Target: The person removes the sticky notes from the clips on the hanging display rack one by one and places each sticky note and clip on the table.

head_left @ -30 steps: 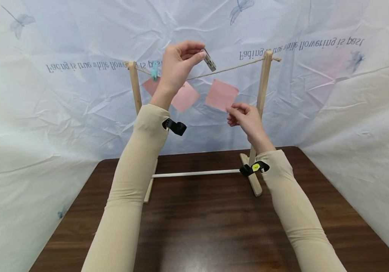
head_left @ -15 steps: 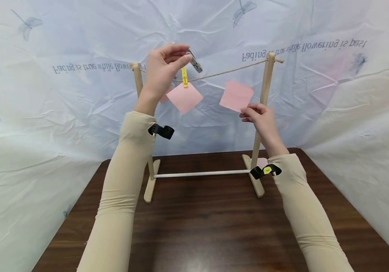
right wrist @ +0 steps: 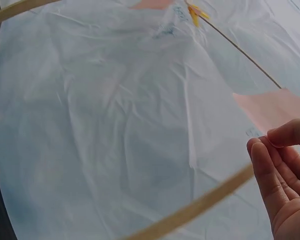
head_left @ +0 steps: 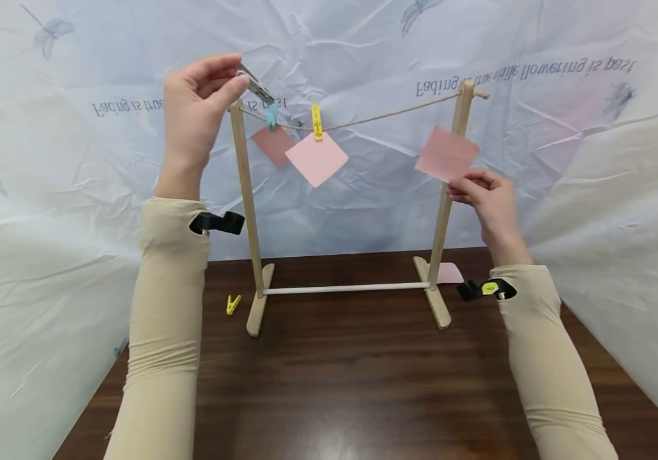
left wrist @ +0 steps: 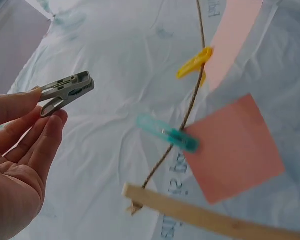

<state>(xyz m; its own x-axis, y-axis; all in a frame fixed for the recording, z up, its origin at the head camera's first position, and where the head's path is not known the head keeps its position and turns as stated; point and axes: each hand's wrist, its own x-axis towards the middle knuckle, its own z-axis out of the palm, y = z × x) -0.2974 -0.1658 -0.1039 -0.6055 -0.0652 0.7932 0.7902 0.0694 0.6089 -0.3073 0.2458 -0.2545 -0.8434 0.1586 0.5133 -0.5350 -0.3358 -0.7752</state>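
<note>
In the head view my left hand (head_left: 199,112) pinches a metal clothespin (head_left: 257,86) above the left end of the rope (head_left: 389,117). The left wrist view shows that clothespin (left wrist: 67,92) between thumb and fingers, its tip pointing away. My right hand (head_left: 487,198) holds a pink paper square (head_left: 447,154) by its lower corner, in front of the right post. On the rope, a teal clothespin (head_left: 272,117) grips one pink square (head_left: 274,145) and a yellow clothespin (head_left: 317,122) grips another pink square (head_left: 317,160).
The rope runs between two wooden posts (head_left: 250,204) joined low down by a white rod (head_left: 346,289). On the brown table (head_left: 340,377) lie a loose yellow clothespin (head_left: 233,305), left of the stand, and a pink paper (head_left: 450,273) behind its right foot. A printed sheet hangs behind.
My left hand has moved left with the metal clothespin, uncovering the two clipped squares. My right hand has carried its paper square to the right, in front of the right post.
</note>
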